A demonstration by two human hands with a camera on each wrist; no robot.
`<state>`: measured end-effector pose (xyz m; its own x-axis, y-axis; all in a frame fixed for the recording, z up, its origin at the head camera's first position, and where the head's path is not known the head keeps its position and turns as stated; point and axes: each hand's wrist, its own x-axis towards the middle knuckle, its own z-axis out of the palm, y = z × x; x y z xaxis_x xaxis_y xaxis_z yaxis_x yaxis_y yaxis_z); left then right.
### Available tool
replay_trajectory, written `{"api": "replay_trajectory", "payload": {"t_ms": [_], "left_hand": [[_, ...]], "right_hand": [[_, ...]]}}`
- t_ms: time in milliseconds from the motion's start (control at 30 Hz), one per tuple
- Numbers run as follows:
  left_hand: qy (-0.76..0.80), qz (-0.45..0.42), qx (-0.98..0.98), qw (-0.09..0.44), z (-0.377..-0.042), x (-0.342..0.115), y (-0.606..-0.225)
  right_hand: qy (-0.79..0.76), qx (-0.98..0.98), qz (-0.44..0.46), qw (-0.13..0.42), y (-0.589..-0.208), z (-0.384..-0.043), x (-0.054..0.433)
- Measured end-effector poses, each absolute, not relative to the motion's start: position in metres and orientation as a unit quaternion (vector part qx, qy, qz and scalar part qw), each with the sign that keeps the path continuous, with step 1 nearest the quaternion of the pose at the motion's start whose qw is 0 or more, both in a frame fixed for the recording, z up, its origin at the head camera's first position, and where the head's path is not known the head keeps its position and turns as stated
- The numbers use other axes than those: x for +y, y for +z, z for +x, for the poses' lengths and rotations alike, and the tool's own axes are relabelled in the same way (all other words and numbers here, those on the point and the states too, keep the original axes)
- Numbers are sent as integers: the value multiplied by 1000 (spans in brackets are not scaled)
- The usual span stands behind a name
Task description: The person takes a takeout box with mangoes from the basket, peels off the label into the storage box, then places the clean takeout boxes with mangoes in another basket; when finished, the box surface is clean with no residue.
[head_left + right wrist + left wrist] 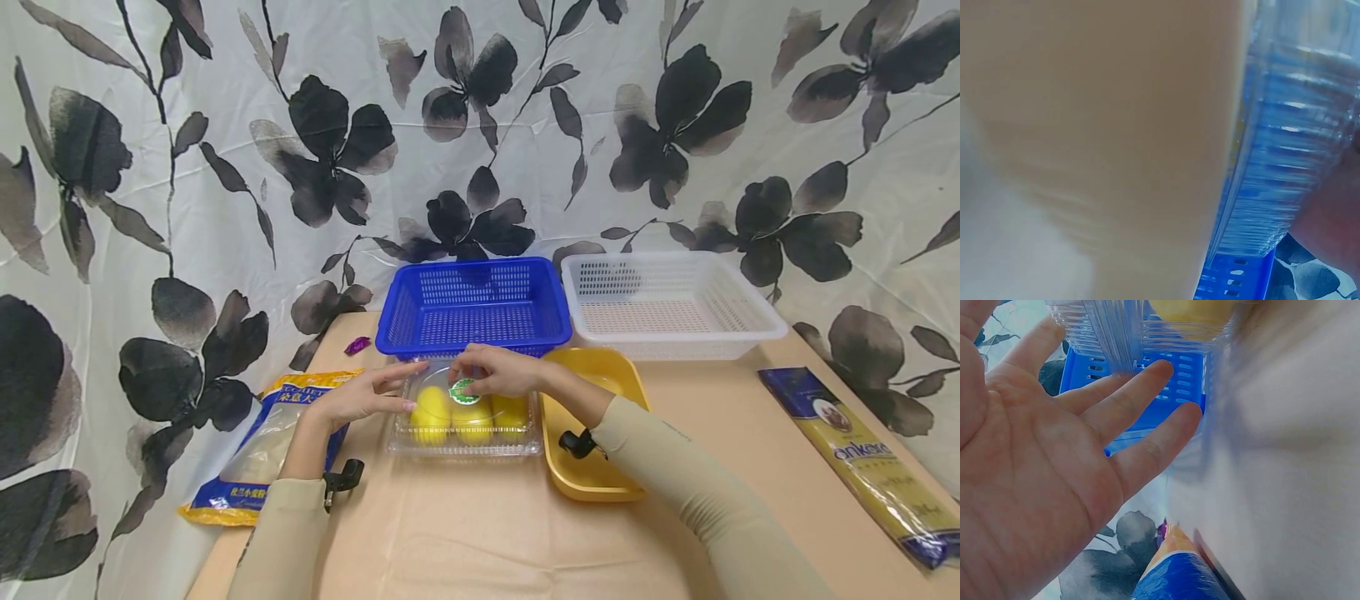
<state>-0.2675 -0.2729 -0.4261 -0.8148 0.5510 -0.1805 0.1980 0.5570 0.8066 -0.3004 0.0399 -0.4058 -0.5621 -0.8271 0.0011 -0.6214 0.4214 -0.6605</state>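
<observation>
In the head view, a clear plastic box [517, 447] with ridged sides holds yellow round fruit [431, 417] and has a green-and-white sticker [465, 392] on its lid. My right hand [498, 371] reaches over the lid from the right, its fingers bent down and its thumb by the sticker; whether it pinches anything there I cannot tell. At the box's left side is my left hand [360, 396], fingers extended toward the lid. Up close in the left wrist view, the left hand [1054, 456] has its fingers spread beside the box's ridged wall [1110, 331].
Behind the box stand a blue basket [382, 333] and a white basket [675, 350]. A yellow tray [592, 492] sits right of it, under the right forearm. A blue-and-yellow bag [262, 450] lies left, a long packet [862, 458] far right, a small purple wrapper [357, 345] at back left.
</observation>
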Motion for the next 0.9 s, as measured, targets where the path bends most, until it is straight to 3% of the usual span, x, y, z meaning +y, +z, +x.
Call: {"api": "replay_trajectory", "payload": {"t_ms": [900], "left_hand": [[420, 231, 852, 211, -267, -273, -426]], "right_hand": [[-307, 818, -445, 198, -404, -303, 29]]}}
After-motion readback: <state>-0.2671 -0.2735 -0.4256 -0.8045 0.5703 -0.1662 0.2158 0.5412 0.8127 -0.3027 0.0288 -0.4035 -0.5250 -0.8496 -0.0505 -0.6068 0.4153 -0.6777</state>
